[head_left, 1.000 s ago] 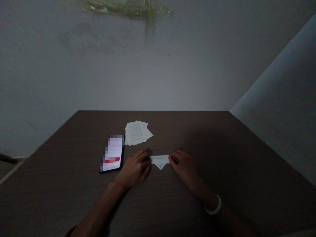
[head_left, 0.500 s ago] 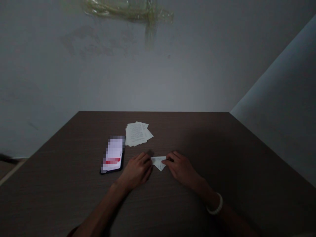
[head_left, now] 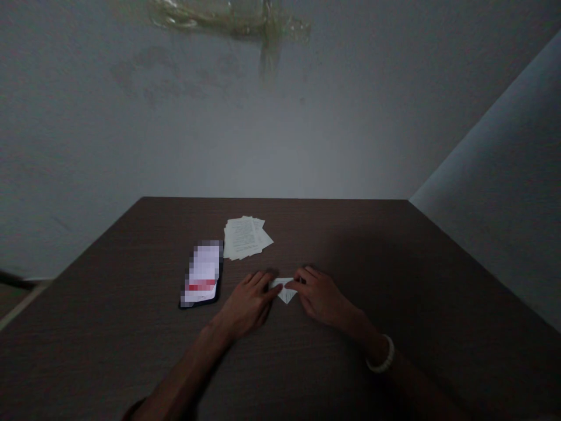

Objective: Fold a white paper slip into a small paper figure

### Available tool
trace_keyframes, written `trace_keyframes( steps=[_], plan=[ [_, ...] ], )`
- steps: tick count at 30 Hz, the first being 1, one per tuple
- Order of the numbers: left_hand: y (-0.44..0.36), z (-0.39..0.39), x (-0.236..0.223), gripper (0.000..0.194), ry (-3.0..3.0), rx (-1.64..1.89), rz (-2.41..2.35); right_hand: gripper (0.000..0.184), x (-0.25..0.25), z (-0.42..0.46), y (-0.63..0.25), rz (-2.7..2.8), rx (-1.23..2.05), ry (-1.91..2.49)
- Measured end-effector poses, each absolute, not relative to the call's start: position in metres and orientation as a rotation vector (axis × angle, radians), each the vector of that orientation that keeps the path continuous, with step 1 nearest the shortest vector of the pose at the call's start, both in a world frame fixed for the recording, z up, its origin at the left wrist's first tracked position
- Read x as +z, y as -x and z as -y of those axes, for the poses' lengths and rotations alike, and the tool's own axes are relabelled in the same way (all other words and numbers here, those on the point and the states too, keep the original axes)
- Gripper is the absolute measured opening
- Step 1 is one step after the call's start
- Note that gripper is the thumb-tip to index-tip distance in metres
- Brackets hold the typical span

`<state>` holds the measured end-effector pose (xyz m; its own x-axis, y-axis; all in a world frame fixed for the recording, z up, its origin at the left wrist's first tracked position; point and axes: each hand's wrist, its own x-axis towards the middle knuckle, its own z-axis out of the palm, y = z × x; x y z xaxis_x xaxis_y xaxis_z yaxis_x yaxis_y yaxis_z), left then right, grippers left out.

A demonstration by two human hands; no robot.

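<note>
Since half a second ago, the left hand (head_left: 250, 301) has shifted slightly to the right, and its thumb now lies on the face of the folded paper (head_left: 286, 297); the right hand (head_left: 322, 298) stays almost where it was, thumb on the same face. Both hands are closed on the paper, one at each end, with the two thumb tips close together but apart and the other fingers bent around the far edge. How far those fingers reach under it cannot be told. The paper lies on the table in front of the person, between the hands, its straight edge away from the person and its point toward them, with faint print near the point.

On the right wrist sits a pale bracelet (head_left: 384, 362). Left of the left hand, a phone (head_left: 204, 269) lies face up with its screen lit, partly blurred into blocks, a red band low on it. Just beyond the phone, a loose stack of printed sheets (head_left: 245, 237) lies fanned out. Dark brown wood grain covers the table (head_left: 280, 362), which meets a grey wall (head_left: 328, 146) bearing shiny yellowish tape (head_left: 232, 23) high up.
</note>
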<state>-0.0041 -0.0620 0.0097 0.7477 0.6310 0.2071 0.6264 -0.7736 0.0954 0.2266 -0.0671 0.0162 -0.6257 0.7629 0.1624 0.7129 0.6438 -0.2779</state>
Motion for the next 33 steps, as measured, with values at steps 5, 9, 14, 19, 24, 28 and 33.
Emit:
trace_keyframes(
  steps=[5,9,14,19,24,28,33],
  plan=[
    [0.004,0.062,0.01,0.042,-2.917,0.312,-1.073,0.039,0.018,0.064,-0.229,2.635,0.262,1.174],
    [0.004,0.062,0.009,0.043,-2.914,0.303,-1.085,0.04,0.018,0.066,-0.231,2.623,0.266,1.205],
    [0.004,0.062,0.008,0.042,-2.904,0.338,-1.087,0.041,0.014,0.069,-0.233,2.606,0.261,1.233],
    [0.004,0.062,0.01,0.042,-2.908,0.333,-1.08,0.042,0.011,0.07,-0.239,2.581,0.245,1.243],
    [0.005,0.062,0.009,0.042,-2.907,0.303,-1.073,0.044,0.011,0.072,-0.245,2.578,0.202,1.259],
    [0.006,0.061,0.007,0.043,-2.909,0.33,-1.071,0.044,0.01,0.074,-0.251,2.586,0.167,1.277],
    [0.006,0.061,0.007,0.043,-2.906,0.33,-1.071,0.047,0.008,0.076,-0.26,2.568,0.152,1.294]
  ],
)
